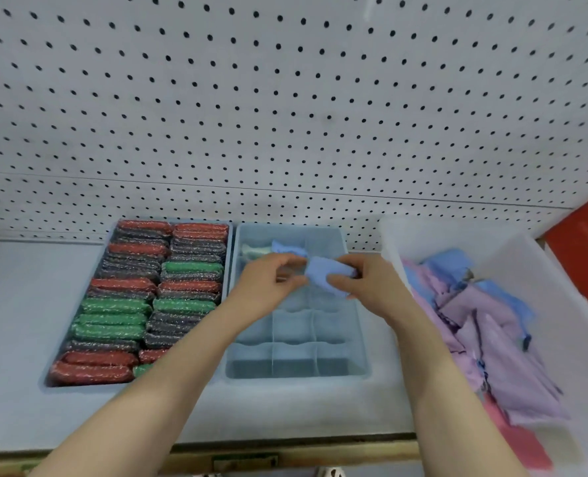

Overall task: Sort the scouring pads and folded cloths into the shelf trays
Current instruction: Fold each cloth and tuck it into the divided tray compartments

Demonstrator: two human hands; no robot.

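1. Head view: you are mid-fold on a blue cloth, held just above the middle of the divided tray.
2. Next move, by judgement: finish the fold, then seat it in an empty compartment near the two filled rear ones.
3. Grip: your left hand and right hand both pinch the cloth, fingers curled closed on it.
4. Left of the tray, the scouring pads fill their own tray.

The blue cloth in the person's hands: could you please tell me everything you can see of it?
The blue cloth is a small piece of soft pale blue fabric, bunched or partly folded. The left hand pinches its left edge, and the right hand grips its right side. It is held above the middle of the divided tray, apart from the two cloths already in the back compartments.
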